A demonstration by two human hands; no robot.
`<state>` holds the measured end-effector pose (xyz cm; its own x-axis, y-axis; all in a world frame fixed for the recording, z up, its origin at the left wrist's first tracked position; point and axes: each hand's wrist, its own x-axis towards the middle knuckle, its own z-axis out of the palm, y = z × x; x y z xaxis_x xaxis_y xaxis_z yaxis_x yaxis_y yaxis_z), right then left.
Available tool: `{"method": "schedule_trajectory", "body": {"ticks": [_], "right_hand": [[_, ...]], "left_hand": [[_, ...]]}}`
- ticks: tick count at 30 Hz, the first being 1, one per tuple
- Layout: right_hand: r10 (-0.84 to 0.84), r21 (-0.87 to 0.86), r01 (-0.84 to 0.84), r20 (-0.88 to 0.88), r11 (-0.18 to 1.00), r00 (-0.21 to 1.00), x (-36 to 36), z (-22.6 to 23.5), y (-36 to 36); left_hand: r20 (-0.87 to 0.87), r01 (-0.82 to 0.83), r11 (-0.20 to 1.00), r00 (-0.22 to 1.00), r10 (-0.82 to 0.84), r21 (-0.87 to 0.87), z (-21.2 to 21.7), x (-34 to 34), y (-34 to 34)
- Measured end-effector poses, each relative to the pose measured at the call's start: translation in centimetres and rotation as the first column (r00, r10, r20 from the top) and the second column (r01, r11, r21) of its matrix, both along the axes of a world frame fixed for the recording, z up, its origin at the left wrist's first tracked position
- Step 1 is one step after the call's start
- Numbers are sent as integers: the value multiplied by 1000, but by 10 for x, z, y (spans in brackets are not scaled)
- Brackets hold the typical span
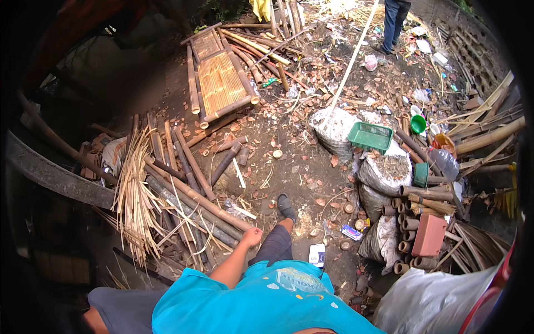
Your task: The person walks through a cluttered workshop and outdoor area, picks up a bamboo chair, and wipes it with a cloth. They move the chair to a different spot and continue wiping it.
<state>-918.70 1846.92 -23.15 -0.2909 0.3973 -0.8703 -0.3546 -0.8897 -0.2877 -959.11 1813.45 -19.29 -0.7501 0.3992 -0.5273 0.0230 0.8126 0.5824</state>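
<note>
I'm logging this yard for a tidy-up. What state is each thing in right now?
Left hand: closed in a loose fist, holding nothing visible.
Bamboo panel: lying flat on the ground.
Bamboo poles: heaped, lying down.
Green basket: upright on white sack, looks empty.
Sack: open, filled with dry debris.

A green plastic basket (370, 136) rests atop filled sacks (384, 172) in a littered dirt yard, a slatted bamboo panel (221, 83) lying beyond, cut bamboo tubes (409, 222) stacked beside a red brick (429, 235).
</note>
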Motion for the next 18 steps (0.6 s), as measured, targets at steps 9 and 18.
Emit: {"method": "schedule_trajectory", "body": {"ticks": [9,18], "right_hand": [[-109,5,109,-10,994,994,-268,36,77],[-13,353,124,-301,927,954,-627,125,280]], "left_hand": [[294,243,939,941,-167,-242,-9,-282,97],[102,-373,904,928,359,208,8,-507,161]]}}
